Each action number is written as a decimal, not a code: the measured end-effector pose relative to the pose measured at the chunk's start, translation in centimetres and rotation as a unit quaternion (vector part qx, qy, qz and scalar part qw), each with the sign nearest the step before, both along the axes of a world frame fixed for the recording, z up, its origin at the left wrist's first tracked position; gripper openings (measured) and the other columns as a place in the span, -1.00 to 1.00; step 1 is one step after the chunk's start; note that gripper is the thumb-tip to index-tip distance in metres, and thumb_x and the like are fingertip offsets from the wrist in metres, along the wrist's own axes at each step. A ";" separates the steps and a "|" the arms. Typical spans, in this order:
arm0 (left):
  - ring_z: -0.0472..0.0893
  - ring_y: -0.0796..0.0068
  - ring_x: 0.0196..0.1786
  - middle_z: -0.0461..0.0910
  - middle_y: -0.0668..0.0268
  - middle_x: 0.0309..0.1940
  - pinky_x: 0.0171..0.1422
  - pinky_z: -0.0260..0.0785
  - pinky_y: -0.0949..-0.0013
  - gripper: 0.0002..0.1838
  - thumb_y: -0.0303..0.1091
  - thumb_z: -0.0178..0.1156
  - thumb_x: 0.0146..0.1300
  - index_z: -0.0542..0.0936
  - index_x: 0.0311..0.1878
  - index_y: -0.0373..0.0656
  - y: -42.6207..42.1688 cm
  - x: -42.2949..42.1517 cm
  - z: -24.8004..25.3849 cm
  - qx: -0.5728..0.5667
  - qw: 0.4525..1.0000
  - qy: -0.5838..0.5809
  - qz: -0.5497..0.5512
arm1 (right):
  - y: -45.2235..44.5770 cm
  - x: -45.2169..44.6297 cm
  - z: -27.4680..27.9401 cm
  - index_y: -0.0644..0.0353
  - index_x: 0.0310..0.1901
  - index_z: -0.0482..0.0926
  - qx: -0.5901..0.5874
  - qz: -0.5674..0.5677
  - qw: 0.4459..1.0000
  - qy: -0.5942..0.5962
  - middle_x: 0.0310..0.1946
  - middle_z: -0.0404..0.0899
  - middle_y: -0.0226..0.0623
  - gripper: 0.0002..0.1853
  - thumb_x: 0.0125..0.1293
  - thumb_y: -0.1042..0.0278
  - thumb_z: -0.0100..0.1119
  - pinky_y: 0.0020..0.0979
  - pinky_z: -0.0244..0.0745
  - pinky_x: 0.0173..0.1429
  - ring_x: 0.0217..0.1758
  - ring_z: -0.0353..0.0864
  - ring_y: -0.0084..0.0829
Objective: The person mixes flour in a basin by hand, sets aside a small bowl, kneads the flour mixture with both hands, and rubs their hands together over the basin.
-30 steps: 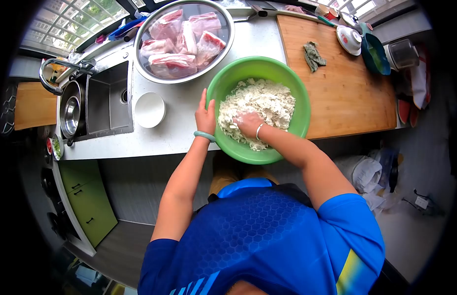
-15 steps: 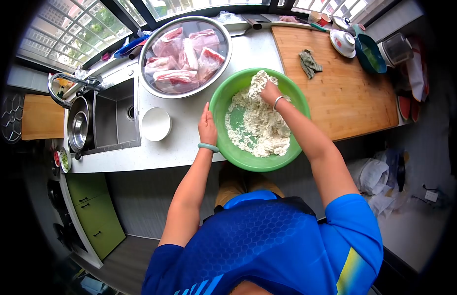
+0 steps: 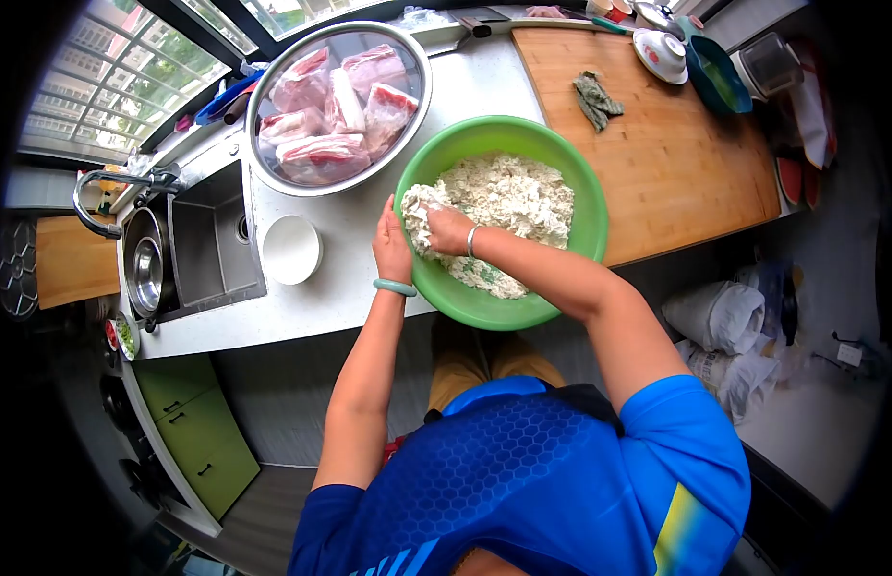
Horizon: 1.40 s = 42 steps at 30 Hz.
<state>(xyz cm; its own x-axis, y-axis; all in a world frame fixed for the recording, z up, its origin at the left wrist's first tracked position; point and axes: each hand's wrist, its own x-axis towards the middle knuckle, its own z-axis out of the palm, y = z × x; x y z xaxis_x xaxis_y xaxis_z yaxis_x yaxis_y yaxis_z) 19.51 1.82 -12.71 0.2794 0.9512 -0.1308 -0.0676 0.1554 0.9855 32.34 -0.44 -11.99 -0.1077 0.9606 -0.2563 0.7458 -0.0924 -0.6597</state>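
Observation:
A big green basin (image 3: 588, 206) stands at the counter's front edge with shaggy, crumbly dough (image 3: 518, 197) inside. My left hand (image 3: 392, 242), a jade-coloured bangle on its wrist, holds the basin's left side from outside, fingers along the rim. Inside, near the left wall, my right hand (image 3: 448, 228) wears a silver bracelet and is closed on a clump of dough. Its fingertips are partly hidden by the dough sticking to them. Most of the dough lies to the right of this hand, and a little green basin floor shows below it.
A steel bowl (image 3: 417, 144) of bagged raw meat chunks (image 3: 321, 158) sits behind on the left. Nearer is a white bowl (image 3: 291, 250), beside the sink (image 3: 211, 230). On the right, a wooden board (image 3: 657, 173) carries a crumpled cloth (image 3: 597, 101). A cleaver (image 3: 465, 34) lies at the back.
My right hand has moved from the basin's far right side to its left wall, with dough in it. The dough heap now lies farther back and right. My left hand stays at the rim.

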 end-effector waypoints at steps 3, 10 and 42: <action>0.46 0.54 -0.06 0.50 0.25 -0.08 0.05 0.31 0.48 -0.49 -0.09 -0.26 0.39 0.27 0.20 -0.30 0.2 0.0 -0.5 -0.031 0.998 -0.046 0.005 | -3.0 -0.6 0.2 0.23 0.05 0.29 -0.019 0.096 0.995 0.004 -0.12 0.44 0.09 -0.47 -0.06 0.41 0.05 -0.14 0.35 0.03 -0.07 0.44 0.03; 0.49 0.62 -0.18 0.52 0.28 -0.14 -0.13 0.37 0.55 -0.53 -0.14 -0.20 0.38 0.30 0.18 -0.30 -0.3 0.2 0.9 -0.012 0.999 -0.030 0.010 | -11.1 3.8 1.4 0.09 -0.01 0.41 -0.110 0.355 0.917 -0.141 -0.07 0.46 -0.11 -0.57 -0.01 0.39 0.07 -0.18 0.37 0.02 -0.01 0.46 -0.12; 0.36 0.41 0.10 0.35 0.14 0.07 0.19 0.18 0.40 -0.53 -0.48 -0.04 0.24 0.16 0.23 -0.29 -9.6 -0.3 2.7 -0.050 0.996 0.002 0.071 | -4.2 7.7 0.8 -0.05 0.07 0.39 -0.055 0.170 0.942 -0.284 0.16 0.30 -0.11 -0.55 0.06 0.33 0.00 -0.15 0.29 0.14 0.14 0.37 -0.14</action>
